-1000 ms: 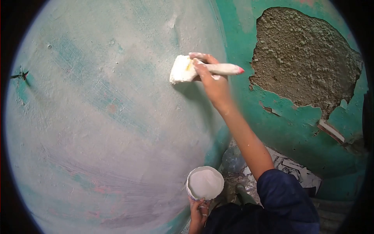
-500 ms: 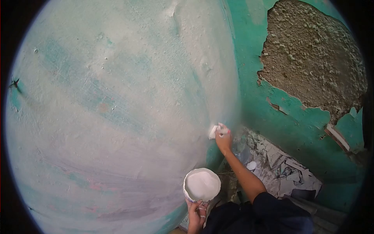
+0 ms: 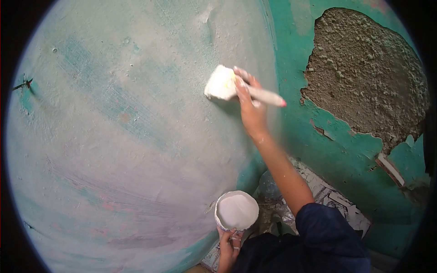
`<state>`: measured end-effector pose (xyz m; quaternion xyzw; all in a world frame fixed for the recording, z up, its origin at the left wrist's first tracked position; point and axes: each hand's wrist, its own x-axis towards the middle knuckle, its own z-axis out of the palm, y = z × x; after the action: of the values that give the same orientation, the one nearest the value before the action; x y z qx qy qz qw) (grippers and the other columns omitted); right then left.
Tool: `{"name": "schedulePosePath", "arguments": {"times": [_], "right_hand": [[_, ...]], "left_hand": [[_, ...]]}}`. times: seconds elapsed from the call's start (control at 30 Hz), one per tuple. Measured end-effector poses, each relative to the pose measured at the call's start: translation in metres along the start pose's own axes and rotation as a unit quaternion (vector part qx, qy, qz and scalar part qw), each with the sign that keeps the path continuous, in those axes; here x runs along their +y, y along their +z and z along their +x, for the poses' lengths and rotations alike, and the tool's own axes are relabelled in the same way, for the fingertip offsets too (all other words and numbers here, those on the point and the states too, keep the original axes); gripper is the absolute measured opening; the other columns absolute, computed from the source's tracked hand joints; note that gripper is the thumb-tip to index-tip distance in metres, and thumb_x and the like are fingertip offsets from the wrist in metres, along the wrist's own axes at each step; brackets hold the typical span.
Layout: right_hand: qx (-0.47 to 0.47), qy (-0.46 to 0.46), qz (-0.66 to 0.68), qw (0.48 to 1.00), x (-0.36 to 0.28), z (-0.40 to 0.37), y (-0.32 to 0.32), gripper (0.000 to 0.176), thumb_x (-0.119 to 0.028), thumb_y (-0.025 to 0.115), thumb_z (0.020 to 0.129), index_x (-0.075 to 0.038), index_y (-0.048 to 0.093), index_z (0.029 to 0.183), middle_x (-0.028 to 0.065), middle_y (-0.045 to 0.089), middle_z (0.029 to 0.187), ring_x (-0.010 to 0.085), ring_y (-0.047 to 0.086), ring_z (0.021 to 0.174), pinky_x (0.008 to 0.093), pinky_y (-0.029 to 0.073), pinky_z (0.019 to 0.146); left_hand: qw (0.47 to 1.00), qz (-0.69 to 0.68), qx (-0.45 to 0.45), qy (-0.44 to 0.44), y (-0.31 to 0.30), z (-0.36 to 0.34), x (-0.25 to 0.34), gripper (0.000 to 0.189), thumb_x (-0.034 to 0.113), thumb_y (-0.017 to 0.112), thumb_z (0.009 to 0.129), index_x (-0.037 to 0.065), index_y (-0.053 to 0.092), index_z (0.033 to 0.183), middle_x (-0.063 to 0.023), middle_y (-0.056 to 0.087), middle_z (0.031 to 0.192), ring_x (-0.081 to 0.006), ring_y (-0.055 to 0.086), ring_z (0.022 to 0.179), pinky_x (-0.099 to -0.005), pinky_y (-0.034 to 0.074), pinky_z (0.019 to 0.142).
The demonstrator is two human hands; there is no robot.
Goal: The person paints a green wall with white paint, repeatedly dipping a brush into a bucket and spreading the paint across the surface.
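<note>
A wide brush (image 3: pixel 221 83), its bristles coated white, is at the upper middle of the wall. My right hand (image 3: pixel 249 93) is closed round it, and the pale handle with a pink tip points to the right. Whether the bristles touch the wall I cannot tell. Low in the view, my left hand (image 3: pixel 229 241) holds a round tub (image 3: pixel 236 211) of white paint from below. The wall (image 3: pixel 136 150) on the left carries a thin whitish coat with turquoise and pinkish streaks showing through.
On the right, a green wall (image 3: pixel 296 123) has a large patch of bare rough plaster (image 3: pixel 364 68) and a broken edge piece (image 3: pixel 390 169). Pale flakes and debris (image 3: pixel 334 195) cover the floor in the corner, beside a clear rounded container (image 3: pixel 269 185).
My right hand has moved up and slightly left with the brush, from the wall's lower corner to its upper middle. The tub and my left hand have hardly moved.
</note>
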<state>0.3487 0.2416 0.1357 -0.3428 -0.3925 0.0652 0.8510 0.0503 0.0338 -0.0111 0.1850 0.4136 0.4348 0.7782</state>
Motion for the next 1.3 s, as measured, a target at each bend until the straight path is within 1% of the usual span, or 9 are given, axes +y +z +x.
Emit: {"name": "schedulePosePath", "arguments": {"times": [0.13, 0.27, 0.4, 0.47, 0.57, 0.63, 0.83, 1.1, 1.3], "right_hand": [[0.122, 0.241, 0.171, 0.948, 0.061, -0.097, -0.042, 0.038, -0.017, 0.055, 0.099, -0.001, 0.049, 0.133, 0.0088, 0.055, 0.128, 0.0185, 0.051, 0.122, 0.0326, 0.041, 0.104], [0.157, 0.320, 0.079, 0.931, 0.116, -0.194, -0.090, 0.032, -0.017, 0.056, 0.098, -0.001, 0.054, 0.126, 0.0090, 0.058, 0.122, 0.0192, 0.056, 0.116, 0.0337, 0.048, 0.096], [0.060, 0.276, -0.165, 0.945, 0.104, -0.168, -0.088, 0.024, -0.016, 0.060, 0.093, -0.002, 0.062, 0.113, 0.0113, 0.065, 0.108, 0.0211, 0.064, 0.102, 0.0335, 0.053, 0.084], [0.004, 0.167, -0.302, 0.938, 0.062, -0.110, -0.056, 0.019, -0.014, 0.062, 0.087, -0.003, 0.067, 0.102, 0.0142, 0.068, 0.094, 0.0248, 0.067, 0.090, 0.0349, 0.053, 0.075], [0.006, 0.065, -0.240, 0.969, -0.005, -0.023, -0.005, 0.019, -0.014, 0.063, 0.085, -0.004, 0.067, 0.101, 0.0144, 0.068, 0.092, 0.0263, 0.068, 0.085, 0.0357, 0.052, 0.075], [-0.020, -0.019, -0.177, 0.984, -0.038, 0.026, 0.022, 0.023, -0.017, 0.059, 0.094, -0.004, 0.067, 0.110, 0.0055, 0.068, 0.096, 0.0126, 0.064, 0.090, 0.0264, 0.050, 0.078], [-0.047, 0.001, 0.023, 0.999, -0.066, 0.049, 0.049, 0.031, -0.023, 0.056, 0.098, -0.004, 0.060, 0.122, 0.0053, 0.063, 0.115, 0.0127, 0.059, 0.104, 0.0261, 0.049, 0.089], [0.075, 0.198, 0.008, 0.977, 0.070, -0.164, -0.043, 0.027, -0.015, 0.054, 0.098, 0.002, 0.059, 0.118, 0.0101, 0.061, 0.116, 0.0167, 0.056, 0.111, 0.0311, 0.044, 0.096], [-0.037, 0.197, -0.191, 0.961, 0.058, -0.127, -0.057, 0.023, -0.016, 0.061, 0.092, -0.001, 0.063, 0.109, 0.0111, 0.068, 0.096, 0.0184, 0.065, 0.091, 0.0310, 0.051, 0.083]], "left_hand": [[1.000, 0.005, 0.008, 0.002, -0.002, -0.003, -0.006, 0.076, 0.001, 0.056, 0.077, 0.018, 0.026, 0.144, -0.0138, 0.038, 0.140, -0.0341, 0.044, 0.128, -0.0525, 0.042, 0.104], [0.999, 0.020, 0.028, -0.006, -0.006, -0.005, -0.010, 0.075, 0.004, 0.057, 0.076, 0.017, 0.028, 0.143, -0.0131, 0.038, 0.140, -0.0350, 0.043, 0.128, -0.0538, 0.041, 0.105], [1.000, -0.022, 0.002, -0.004, -0.012, -0.002, -0.010, 0.078, -0.002, 0.056, 0.078, 0.019, 0.023, 0.146, -0.0145, 0.039, 0.141, -0.0331, 0.047, 0.125, -0.0498, 0.044, 0.101], [1.000, -0.024, -0.006, 0.009, -0.012, -0.002, -0.010, 0.078, -0.003, 0.056, 0.078, 0.019, 0.023, 0.145, -0.0146, 0.039, 0.141, -0.0336, 0.047, 0.125, -0.0498, 0.045, 0.100], [0.999, -0.036, -0.001, 0.019, -0.018, 0.001, -0.013, 0.078, -0.002, 0.057, 0.077, 0.019, 0.023, 0.145, -0.0145, 0.039, 0.141, -0.0340, 0.046, 0.126, -0.0503, 0.046, 0.100], [0.999, -0.041, -0.010, 0.020, -0.017, 0.003, -0.014, 0.078, -0.002, 0.057, 0.077, 0.018, 0.024, 0.144, -0.0145, 0.039, 0.141, -0.0343, 0.046, 0.127, -0.0506, 0.046, 0.100], [0.999, -0.040, -0.007, 0.020, -0.020, -0.001, -0.020, 0.078, -0.002, 0.057, 0.077, 0.018, 0.023, 0.144, -0.0149, 0.038, 0.140, -0.0350, 0.045, 0.127, -0.0509, 0.045, 0.100], [1.000, -0.010, 0.023, 0.007, -0.024, -0.009, -0.019, 0.073, 0.003, 0.056, 0.077, 0.019, 0.028, 0.142, -0.0137, 0.040, 0.137, -0.0356, 0.045, 0.125, -0.0549, 0.044, 0.101], [1.000, -0.001, 0.011, 0.021, -0.020, -0.008, -0.017, 0.070, 0.002, 0.055, 0.077, 0.019, 0.030, 0.140, -0.0125, 0.041, 0.136, -0.0344, 0.047, 0.125, -0.0531, 0.045, 0.100]]}}
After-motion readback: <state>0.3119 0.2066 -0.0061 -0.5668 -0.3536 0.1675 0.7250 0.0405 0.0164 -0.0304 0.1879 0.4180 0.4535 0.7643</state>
